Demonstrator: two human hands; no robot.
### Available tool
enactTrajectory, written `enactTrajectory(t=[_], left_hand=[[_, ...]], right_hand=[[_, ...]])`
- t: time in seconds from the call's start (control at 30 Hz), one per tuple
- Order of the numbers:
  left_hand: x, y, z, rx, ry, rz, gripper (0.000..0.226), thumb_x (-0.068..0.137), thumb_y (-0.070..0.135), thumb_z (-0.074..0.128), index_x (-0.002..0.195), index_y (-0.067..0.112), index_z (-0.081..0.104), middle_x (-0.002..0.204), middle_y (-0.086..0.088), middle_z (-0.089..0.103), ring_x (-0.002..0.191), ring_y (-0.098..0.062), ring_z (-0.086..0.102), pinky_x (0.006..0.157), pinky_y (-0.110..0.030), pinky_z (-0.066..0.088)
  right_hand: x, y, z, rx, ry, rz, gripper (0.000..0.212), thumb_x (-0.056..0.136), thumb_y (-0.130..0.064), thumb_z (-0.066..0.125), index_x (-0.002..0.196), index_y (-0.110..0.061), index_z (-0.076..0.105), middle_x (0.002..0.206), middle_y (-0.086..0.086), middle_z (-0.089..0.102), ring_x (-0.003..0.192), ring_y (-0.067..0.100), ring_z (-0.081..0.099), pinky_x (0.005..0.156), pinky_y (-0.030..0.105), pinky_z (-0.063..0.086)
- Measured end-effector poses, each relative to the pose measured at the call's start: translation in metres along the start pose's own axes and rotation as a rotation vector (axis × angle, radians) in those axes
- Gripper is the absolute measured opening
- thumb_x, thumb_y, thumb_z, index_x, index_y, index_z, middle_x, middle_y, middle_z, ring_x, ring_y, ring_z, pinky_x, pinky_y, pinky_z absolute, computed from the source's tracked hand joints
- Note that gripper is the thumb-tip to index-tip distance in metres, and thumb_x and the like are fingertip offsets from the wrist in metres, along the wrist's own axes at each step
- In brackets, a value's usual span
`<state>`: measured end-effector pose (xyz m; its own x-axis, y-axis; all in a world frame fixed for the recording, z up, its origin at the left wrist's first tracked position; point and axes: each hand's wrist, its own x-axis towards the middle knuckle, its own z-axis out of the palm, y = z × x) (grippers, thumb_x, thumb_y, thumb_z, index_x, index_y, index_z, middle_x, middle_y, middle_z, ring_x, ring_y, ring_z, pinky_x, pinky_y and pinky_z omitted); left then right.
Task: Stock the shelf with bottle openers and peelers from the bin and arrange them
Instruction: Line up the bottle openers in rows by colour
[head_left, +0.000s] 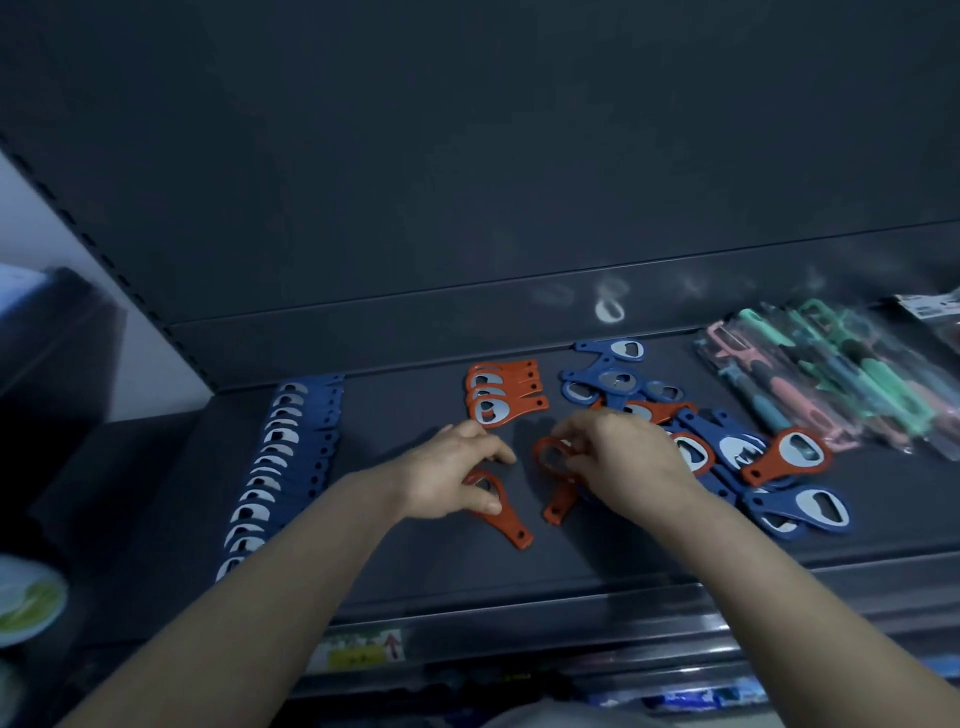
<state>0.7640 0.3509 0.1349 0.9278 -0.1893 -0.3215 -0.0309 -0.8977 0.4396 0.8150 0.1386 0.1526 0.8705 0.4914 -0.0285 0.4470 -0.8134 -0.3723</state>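
On the dark shelf (415, 561) a long overlapping row of blue bottle openers (283, 462) runs along the left. A short neat stack of orange bottle openers (501, 397) lies behind my hands. My left hand (452, 475) pinches the head of one orange opener (501, 512) lying on the shelf. Another orange opener (556, 480) is pinched by the fingers of my right hand (618, 465). To the right lies a loose heap of blue and orange openers (737, 452). Bagged peelers (826, 379) in pink, green and teal lie at the far right.
The shelf's back panel (467, 208) rises behind the goods. A price-tag strip (358, 649) runs along the front edge, with more goods on the shelf below. A white and green item (28, 603) and a dark bin-like shape (52, 332) sit at the left.
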Motion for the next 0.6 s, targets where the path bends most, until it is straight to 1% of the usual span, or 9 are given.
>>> enactTrajectory(t=[0.07, 0.17, 0.23, 0.3, 0.37, 0.43, 0.5, 0.6], left_hand=[[-0.006, -0.009, -0.004, -0.046, -0.035, -0.019, 0.048, 0.083, 0.031, 0.071, 0.127, 0.036, 0.051, 0.12, 0.012, 0.04, 0.118, -0.006, 0.038, 0.101, -0.025, 0.037], [-0.01, -0.017, -0.008, 0.029, -0.022, -0.053, 0.038, 0.079, 0.033, 0.074, 0.111, 0.029, 0.053, 0.111, 0.011, 0.043, 0.109, -0.008, 0.042, 0.092, -0.027, 0.041], [-0.011, -0.02, -0.007, 0.071, 0.01, -0.093, 0.036, 0.076, 0.037, 0.076, 0.099, 0.027, 0.049, 0.105, 0.01, 0.045, 0.1, -0.009, 0.043, 0.083, -0.026, 0.04], [-0.01, -0.02, -0.006, 0.009, 0.107, -0.161, 0.038, 0.073, 0.038, 0.078, 0.091, 0.027, 0.046, 0.096, 0.008, 0.053, 0.088, -0.01, 0.049, 0.072, -0.027, 0.041], [-0.008, -0.017, -0.005, -0.044, 0.253, -0.218, 0.038, 0.073, 0.038, 0.078, 0.091, 0.027, 0.046, 0.09, 0.007, 0.057, 0.08, -0.009, 0.053, 0.067, -0.028, 0.042], [0.0, -0.01, -0.001, -0.026, 0.384, -0.225, 0.039, 0.076, 0.037, 0.077, 0.097, 0.027, 0.046, 0.095, 0.008, 0.058, 0.083, -0.01, 0.055, 0.071, -0.028, 0.045], [0.009, 0.001, 0.003, -0.036, 0.486, -0.215, 0.039, 0.078, 0.036, 0.076, 0.102, 0.024, 0.048, 0.105, 0.007, 0.056, 0.092, -0.013, 0.055, 0.078, -0.03, 0.046], [0.026, 0.013, 0.006, -0.054, 0.564, -0.215, 0.041, 0.081, 0.035, 0.073, 0.111, 0.019, 0.051, 0.114, 0.003, 0.054, 0.102, -0.018, 0.056, 0.083, -0.031, 0.046]], right_hand=[[0.005, -0.006, 0.003, 0.01, 0.009, -0.022, 0.027, 0.089, -0.03, 0.061, 0.115, -0.034, 0.061, 0.109, -0.006, 0.063, 0.106, 0.019, 0.058, 0.081, 0.032, 0.048], [0.011, -0.012, 0.008, -0.031, -0.005, -0.018, 0.025, 0.09, -0.03, 0.058, 0.115, -0.034, 0.061, 0.111, -0.004, 0.061, 0.105, 0.022, 0.058, 0.08, 0.033, 0.048], [0.015, -0.011, 0.012, -0.131, -0.005, -0.006, 0.028, 0.091, -0.022, 0.056, 0.116, -0.033, 0.059, 0.113, -0.002, 0.06, 0.105, 0.024, 0.059, 0.077, 0.033, 0.048], [0.018, -0.009, 0.014, -0.21, -0.015, 0.032, 0.031, 0.09, -0.016, 0.055, 0.116, -0.033, 0.059, 0.114, 0.0, 0.06, 0.104, 0.024, 0.06, 0.07, 0.031, 0.044], [0.022, -0.005, 0.013, -0.241, -0.038, 0.073, 0.027, 0.09, -0.016, 0.056, 0.112, -0.03, 0.06, 0.112, 0.0, 0.062, 0.103, 0.024, 0.06, 0.068, 0.03, 0.04], [0.024, -0.001, 0.01, -0.27, -0.037, 0.105, 0.022, 0.089, -0.017, 0.057, 0.108, -0.029, 0.062, 0.109, 0.0, 0.063, 0.102, 0.025, 0.06, 0.068, 0.03, 0.041], [0.023, 0.003, 0.004, -0.272, -0.031, 0.126, 0.023, 0.089, -0.019, 0.058, 0.108, -0.03, 0.063, 0.108, -0.001, 0.064, 0.103, 0.025, 0.06, 0.07, 0.03, 0.041], [0.02, 0.009, -0.005, -0.188, -0.033, 0.13, 0.025, 0.089, -0.023, 0.058, 0.11, -0.035, 0.061, 0.11, -0.004, 0.064, 0.106, 0.022, 0.059, 0.071, 0.029, 0.04]])
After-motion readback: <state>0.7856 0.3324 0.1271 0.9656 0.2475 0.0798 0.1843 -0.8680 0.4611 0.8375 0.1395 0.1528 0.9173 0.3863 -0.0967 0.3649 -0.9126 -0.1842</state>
